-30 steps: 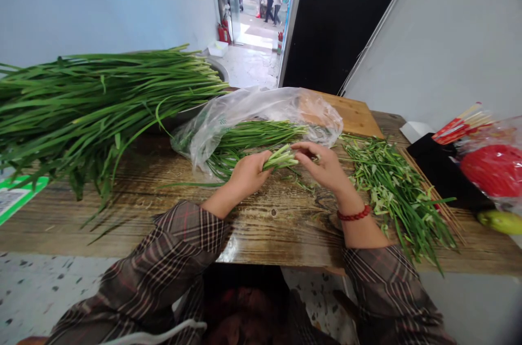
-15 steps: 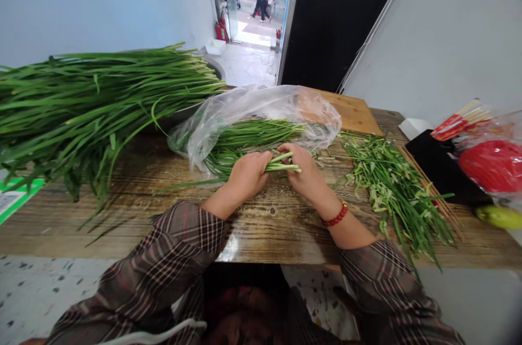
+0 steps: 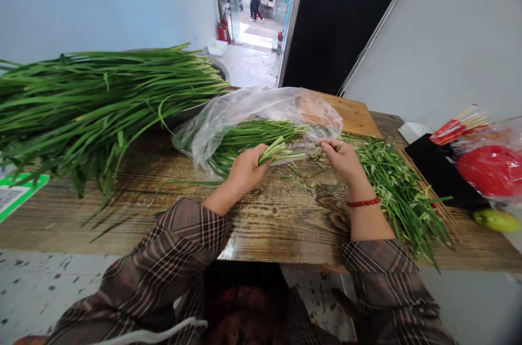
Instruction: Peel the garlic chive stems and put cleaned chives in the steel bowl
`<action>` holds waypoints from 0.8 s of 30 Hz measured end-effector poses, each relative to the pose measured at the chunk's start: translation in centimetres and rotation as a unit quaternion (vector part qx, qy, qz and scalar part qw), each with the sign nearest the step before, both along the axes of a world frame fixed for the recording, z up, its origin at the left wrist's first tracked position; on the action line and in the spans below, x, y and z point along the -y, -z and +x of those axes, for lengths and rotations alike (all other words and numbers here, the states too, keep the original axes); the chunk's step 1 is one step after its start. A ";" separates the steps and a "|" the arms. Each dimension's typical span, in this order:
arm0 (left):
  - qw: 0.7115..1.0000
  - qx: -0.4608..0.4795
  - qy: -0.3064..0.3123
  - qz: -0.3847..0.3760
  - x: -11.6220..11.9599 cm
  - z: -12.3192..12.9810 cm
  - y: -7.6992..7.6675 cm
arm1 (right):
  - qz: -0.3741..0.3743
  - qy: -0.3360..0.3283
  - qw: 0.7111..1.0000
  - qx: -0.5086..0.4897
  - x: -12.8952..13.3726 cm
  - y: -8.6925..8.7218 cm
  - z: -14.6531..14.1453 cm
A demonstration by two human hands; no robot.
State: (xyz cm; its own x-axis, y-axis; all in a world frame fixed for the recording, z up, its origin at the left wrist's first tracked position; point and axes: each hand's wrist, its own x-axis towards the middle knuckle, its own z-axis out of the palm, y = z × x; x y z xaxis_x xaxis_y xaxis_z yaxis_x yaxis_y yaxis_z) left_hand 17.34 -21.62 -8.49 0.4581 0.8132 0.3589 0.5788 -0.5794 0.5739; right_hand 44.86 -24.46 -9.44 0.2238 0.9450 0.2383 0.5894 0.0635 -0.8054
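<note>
My left hand (image 3: 247,170) is closed round a small bunch of garlic chives (image 3: 274,150), their pale cut ends pointing right. Apart from it, my right hand (image 3: 345,159) pinches with thumb and forefinger near a scatter of trimmings; what sits between those fingertips is too small to make out. Behind the left hand, more chives (image 3: 261,131) lie on a clear plastic bag (image 3: 248,99). A pile of picked-off leaves and bits (image 3: 393,184) spreads beside my right wrist.
A large heap of chives (image 3: 101,89) rests over a metal basin (image 3: 220,66) at the left. Behind the bag is a wooden board (image 3: 354,114). On the right stand a black box (image 3: 442,173), a red bagged item (image 3: 491,170) and a yellow-green fruit (image 3: 496,220). A green-edged card (image 3: 24,192) lies left.
My right hand has left the bunch and moved right to the trimmings. My left hand keeps hold of the chives, whose ends now tilt upward more.
</note>
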 end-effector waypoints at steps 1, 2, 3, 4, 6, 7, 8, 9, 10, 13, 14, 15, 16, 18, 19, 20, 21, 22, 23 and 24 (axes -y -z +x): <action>1.000 0.005 0.002 -0.004 0.0 0.0 -0.1 | -0.014 -0.009 1.000 0.007 0.1 0.0 0.7; 1.000 0.008 0.004 -0.007 0.1 0.0 -0.2 | -0.016 -0.006 1.000 0.025 0.3 0.0 1.3; 1.000 0.011 0.006 -0.010 0.1 0.1 -0.3 | -0.005 0.012 0.998 0.054 0.4 0.0 1.8; 1.000 0.014 0.007 -0.012 0.2 0.1 -0.5 | 0.018 0.046 0.994 0.093 0.5 0.0 2.2; 1.000 0.023 0.009 -0.015 0.3 0.1 -0.7 | 0.076 0.141 0.972 0.173 0.6 -0.2 2.6; 0.999 0.029 0.007 -0.016 0.3 0.1 -0.8 | 0.101 0.184 0.957 0.202 0.7 -0.3 2.7; 0.999 0.037 0.003 -0.016 0.4 0.1 -0.9 | 0.122 0.211 0.945 0.220 0.7 -0.5 2.6; 0.999 0.049 -0.004 -0.013 0.4 0.1 -1.0 | 0.143 0.218 0.938 0.230 0.7 -0.7 2.3; 0.998 0.063 -0.014 -0.009 0.4 0.1 -1.0 | 0.165 0.201 0.937 0.234 0.7 -0.9 1.8; 0.993 0.116 -0.035 -0.011 0.3 -0.1 -1.2 | 0.214 0.036 0.952 0.216 0.8 -1.1 -1.4; 0.990 0.133 -0.038 -0.017 0.2 -0.2 -1.3 | 0.218 -0.034 0.954 0.204 0.8 -1.0 -2.9; 0.988 0.149 -0.040 -0.024 0.1 -0.3 -1.3 | 0.211 -0.113 0.950 0.199 1.0 -0.8 -4.6; 0.985 0.162 -0.045 -0.026 0.0 -0.5 -1.4 | 0.205 -0.164 0.943 0.206 1.1 -0.5 -6.3; 0.982 0.177 -0.072 -0.006 -0.2 -0.8 -1.5 | 0.177 -0.267 0.921 0.220 1.3 0.0 -9.2; 0.980 0.177 -0.094 0.016 -0.2 -1.0 -1.6 | 0.164 -0.305 0.910 0.228 1.3 0.3 -10.3; 0.977 0.174 -0.117 0.042 -0.3 -1.1 -1.7 | 0.147 -0.330 0.902 0.237 1.2 0.5 -10.9; 0.974 0.167 -0.137 0.068 -0.3 -1.3 -1.8 | 0.129 -0.341 0.898 0.247 1.0 0.7 -11.0; 0.971 0.160 -0.153 0.092 -0.2 -1.4 -1.9 | 0.113 -0.334 0.900 0.256 0.7 0.9 -10.6; 0.968 0.152 -0.162 0.113 -0.1 -1.6 -2.1 | 0.096 -0.315 0.907 0.265 0.4 1.0 -9.8; 0.966 0.146 -0.168 0.129 0.0 -1.7 -2.3 | 0.080 -0.286 0.916 0.272 0.0 1.2 -8.6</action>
State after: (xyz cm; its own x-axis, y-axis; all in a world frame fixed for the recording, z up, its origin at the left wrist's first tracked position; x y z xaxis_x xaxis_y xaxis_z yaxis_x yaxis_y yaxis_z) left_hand 15.60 -21.59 -6.23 0.0317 0.7642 0.6442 0.5944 -0.5325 0.6025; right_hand 36.27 -24.48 -10.59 -0.4886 0.8143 0.3133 0.7341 0.5777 -0.3567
